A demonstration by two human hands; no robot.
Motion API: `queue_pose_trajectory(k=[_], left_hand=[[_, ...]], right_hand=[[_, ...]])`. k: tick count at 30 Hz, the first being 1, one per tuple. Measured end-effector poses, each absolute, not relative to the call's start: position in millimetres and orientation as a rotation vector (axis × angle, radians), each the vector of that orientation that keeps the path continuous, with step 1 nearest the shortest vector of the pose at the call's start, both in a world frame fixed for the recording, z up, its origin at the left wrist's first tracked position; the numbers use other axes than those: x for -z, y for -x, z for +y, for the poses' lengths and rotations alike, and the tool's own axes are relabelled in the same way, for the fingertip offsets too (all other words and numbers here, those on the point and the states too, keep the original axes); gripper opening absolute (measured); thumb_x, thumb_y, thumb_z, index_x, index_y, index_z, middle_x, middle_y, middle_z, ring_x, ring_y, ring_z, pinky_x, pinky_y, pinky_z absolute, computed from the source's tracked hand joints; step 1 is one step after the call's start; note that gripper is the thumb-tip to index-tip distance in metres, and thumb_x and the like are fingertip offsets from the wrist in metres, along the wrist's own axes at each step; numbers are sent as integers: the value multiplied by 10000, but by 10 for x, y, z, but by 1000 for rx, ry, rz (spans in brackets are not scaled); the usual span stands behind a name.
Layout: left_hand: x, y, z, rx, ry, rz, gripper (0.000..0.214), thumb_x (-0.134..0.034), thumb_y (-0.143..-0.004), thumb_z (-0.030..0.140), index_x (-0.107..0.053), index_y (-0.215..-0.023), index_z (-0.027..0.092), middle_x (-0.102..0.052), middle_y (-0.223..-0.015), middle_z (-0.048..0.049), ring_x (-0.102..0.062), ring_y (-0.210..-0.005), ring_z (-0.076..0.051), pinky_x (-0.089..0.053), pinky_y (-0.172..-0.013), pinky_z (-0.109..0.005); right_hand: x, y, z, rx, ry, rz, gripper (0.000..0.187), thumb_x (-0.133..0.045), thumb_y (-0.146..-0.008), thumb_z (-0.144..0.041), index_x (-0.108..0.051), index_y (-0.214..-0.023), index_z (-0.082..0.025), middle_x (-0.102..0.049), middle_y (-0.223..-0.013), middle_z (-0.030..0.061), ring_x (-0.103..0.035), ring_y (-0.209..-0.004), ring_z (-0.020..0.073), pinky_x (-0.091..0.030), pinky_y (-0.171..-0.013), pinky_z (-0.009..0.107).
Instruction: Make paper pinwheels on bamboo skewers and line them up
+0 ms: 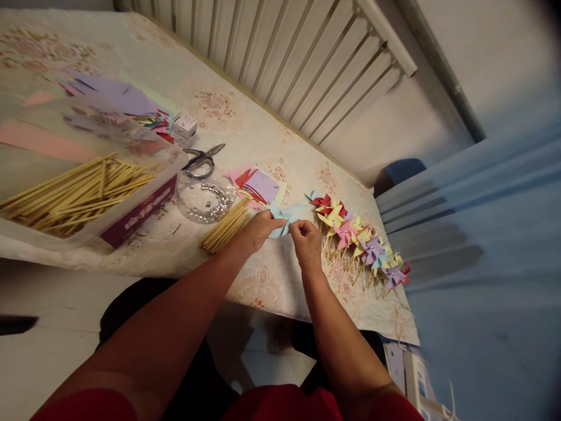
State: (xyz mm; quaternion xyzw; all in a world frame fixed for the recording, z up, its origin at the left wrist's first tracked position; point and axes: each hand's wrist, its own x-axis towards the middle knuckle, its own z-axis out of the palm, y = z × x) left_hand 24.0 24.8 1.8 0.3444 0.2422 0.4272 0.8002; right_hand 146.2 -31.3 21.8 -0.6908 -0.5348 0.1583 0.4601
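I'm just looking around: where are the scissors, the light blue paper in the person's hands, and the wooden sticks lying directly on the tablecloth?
Scissors (203,157): head view, near the pivot.
Light blue paper (290,213): head view, middle of its folded surface.
Wooden sticks (228,225): head view, middle of the bundle.

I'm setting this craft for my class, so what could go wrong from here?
The light-blue paper, held in the left grip with the right grip at its edge, might crease or tear if pinched too hard.
The clear round dish of small shiny pieces sits beside the bundle of sticks; a knock could spill it.
The pinwheels are packed closely together, so a brush might bend their blades.
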Motion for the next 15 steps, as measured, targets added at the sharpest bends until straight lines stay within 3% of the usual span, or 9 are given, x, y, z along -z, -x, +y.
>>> queue_pose_trajectory(k=[15], left_hand=[[7, -254, 252, -942, -731, 564, 215, -753, -590, 167, -696, -788, 106, -648, -667, 1, -565, -655, -129, -443, -669, -248]], right_hand=[[-151, -1450, -271, -323, 1755, -1312, 159, -582, -743, -328, -570, -647, -202, -556, -624, -34, -475, -607, 134, -388, -622, 275]])
